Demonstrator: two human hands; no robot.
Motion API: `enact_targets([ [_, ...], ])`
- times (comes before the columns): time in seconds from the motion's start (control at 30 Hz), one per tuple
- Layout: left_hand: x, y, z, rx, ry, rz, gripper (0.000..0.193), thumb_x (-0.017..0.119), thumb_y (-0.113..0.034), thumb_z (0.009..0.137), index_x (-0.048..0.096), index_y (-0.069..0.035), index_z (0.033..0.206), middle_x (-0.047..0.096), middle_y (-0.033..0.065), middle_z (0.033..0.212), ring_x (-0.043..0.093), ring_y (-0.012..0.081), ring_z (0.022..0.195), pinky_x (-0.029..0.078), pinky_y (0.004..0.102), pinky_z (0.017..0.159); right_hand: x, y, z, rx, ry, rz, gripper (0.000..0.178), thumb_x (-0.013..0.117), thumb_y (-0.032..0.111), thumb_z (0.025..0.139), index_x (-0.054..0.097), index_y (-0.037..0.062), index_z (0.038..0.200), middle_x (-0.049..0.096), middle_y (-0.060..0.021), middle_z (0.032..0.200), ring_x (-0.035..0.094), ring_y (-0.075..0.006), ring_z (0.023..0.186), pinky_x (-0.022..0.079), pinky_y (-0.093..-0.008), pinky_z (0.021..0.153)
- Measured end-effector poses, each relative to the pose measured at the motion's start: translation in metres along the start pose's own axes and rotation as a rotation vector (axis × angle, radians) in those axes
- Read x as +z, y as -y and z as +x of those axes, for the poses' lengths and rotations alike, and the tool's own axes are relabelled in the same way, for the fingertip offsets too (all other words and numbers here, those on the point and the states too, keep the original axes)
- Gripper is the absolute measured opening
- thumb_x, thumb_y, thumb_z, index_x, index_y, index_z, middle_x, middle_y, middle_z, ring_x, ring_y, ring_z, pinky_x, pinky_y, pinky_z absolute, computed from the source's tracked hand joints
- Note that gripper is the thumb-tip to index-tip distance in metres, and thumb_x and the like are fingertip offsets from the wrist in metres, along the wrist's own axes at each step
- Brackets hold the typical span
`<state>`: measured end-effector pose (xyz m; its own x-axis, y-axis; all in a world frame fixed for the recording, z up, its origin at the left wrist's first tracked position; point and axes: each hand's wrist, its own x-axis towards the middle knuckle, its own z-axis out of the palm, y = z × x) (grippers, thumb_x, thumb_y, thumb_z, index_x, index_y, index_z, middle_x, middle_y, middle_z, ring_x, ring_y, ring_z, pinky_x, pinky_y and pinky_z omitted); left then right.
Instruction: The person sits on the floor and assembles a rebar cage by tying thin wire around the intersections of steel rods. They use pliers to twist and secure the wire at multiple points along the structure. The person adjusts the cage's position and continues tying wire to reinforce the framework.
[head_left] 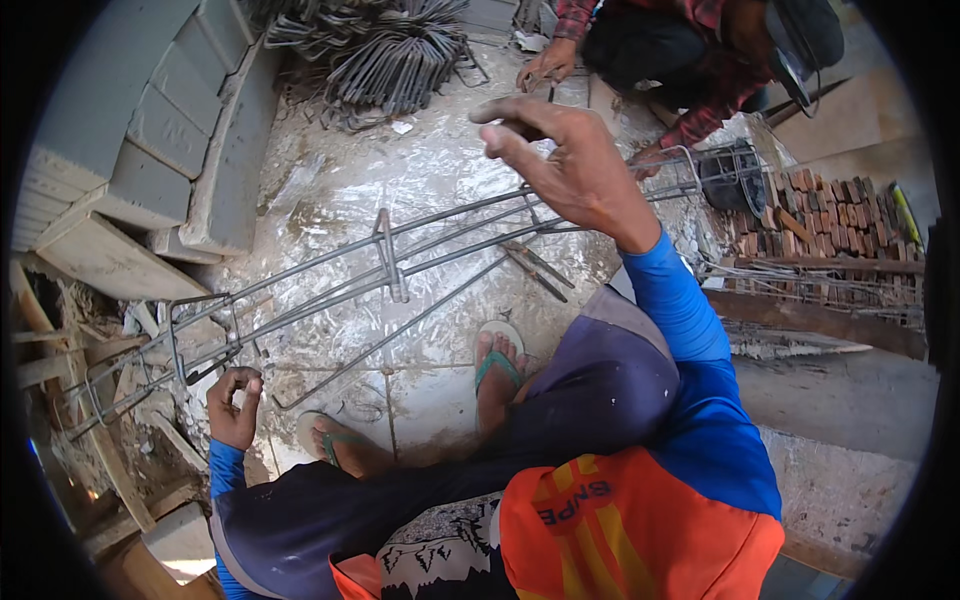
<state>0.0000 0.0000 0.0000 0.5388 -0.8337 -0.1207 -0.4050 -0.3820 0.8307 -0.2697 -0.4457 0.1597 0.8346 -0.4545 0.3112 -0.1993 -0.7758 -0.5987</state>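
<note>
A long cage of steel reinforcing bars (pixel 386 262) with rectangular stirrups stretches across the floor in front of me, rising toward the far right. My left hand (pixel 235 408) is closed with fingers curled toward the thumb, just below a stirrup (pixel 174 342) near the cage's left end; whatever it pinches is too small to make out. Raised above the bars toward the right, my right hand (pixel 572 165) has curved fingers apart from the thumb, nothing visible between them. Pincers (pixel 538 270) lie on the floor below the cage, beside a loose hooked bar (pixel 390 340).
A co-worker's hand (pixel 548 65) reaches in at the far side; their other hand is at the cage's right. Bent stirrups (pixel 395 70) are heaped at the back. Grey blocks (pixel 170 130) stand left, bricks (pixel 830 215) and a black bucket (pixel 732 180) right.
</note>
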Motion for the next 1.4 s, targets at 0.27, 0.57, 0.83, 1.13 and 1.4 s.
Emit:
enact_targets([
  [0.27, 0.080, 0.058, 0.002, 0.190, 0.285, 0.409, 0.034, 0.078, -0.011, 0.078, 0.067, -0.004, 0.110, 0.064, 0.0194, 0.117, 0.062, 0.0385, 0.110, 0.052, 0.0440, 0.094, -0.003, 0.020, -0.020, -0.115, 0.211, 0.211, 0.029, 0.067, 0.028, 0.098, 0.071, 0.0043, 0.113, 0.072, -0.0157, 0.088, 0.072, -0.0271, 0.084, 0.056, -0.0374, 0.075],
  [0.57, 0.114, 0.079, -0.011, 0.227, 0.427, 0.673, 0.068, 0.077, -0.024, 0.078, 0.051, -0.010, 0.140, 0.057, 0.0171, 0.134, 0.049, 0.0361, 0.131, 0.034, 0.0517, 0.116, 0.101, -0.017, -0.105, 0.093, 1.561, 0.554, 0.055, 0.061, 0.040, 0.101, 0.054, -0.0007, 0.137, 0.068, -0.0228, 0.120, 0.066, -0.0343, 0.113, 0.051, -0.0424, 0.097],
  [0.83, 0.096, 0.064, -0.004, 0.210, 0.209, 0.747, 0.058, 0.078, -0.027, 0.081, 0.057, -0.010, 0.132, 0.059, 0.0176, 0.122, 0.053, 0.0403, 0.115, 0.039, 0.0522, 0.108, 0.103, -0.166, -0.217, 0.234, 0.282, -0.424, 0.042, 0.072, 0.019, 0.087, 0.056, 0.0013, 0.121, 0.054, -0.0237, 0.114, 0.052, -0.0432, 0.108, 0.043, -0.0505, 0.095],
  [1.13, 0.087, 0.036, -0.001, 0.171, 0.112, 0.442, 0.059, 0.077, -0.027, 0.085, 0.054, -0.005, 0.135, 0.057, 0.0227, 0.123, 0.054, 0.0434, 0.116, 0.045, 0.0481, 0.100, 0.102, -0.280, -0.303, 1.055, -0.060, -0.370, 0.083, 0.075, 0.043, 0.086, 0.038, -0.0114, 0.136, 0.057, -0.0374, 0.122, 0.056, -0.0520, 0.117, 0.045, -0.0515, 0.100],
  [1.4, 0.076, 0.060, 0.001, 0.072, 0.043, 0.363, 0.033, 0.068, -0.021, 0.095, 0.062, -0.001, 0.121, 0.063, 0.0213, 0.114, 0.061, 0.0394, 0.107, 0.048, 0.0445, 0.096, 0.133, -0.277, -0.315, 1.352, 0.218, -0.134, 0.069, 0.068, 0.040, 0.086, 0.051, -0.0155, 0.124, 0.067, -0.0305, 0.110, 0.069, -0.0413, 0.098, 0.056, -0.0458, 0.085],
])
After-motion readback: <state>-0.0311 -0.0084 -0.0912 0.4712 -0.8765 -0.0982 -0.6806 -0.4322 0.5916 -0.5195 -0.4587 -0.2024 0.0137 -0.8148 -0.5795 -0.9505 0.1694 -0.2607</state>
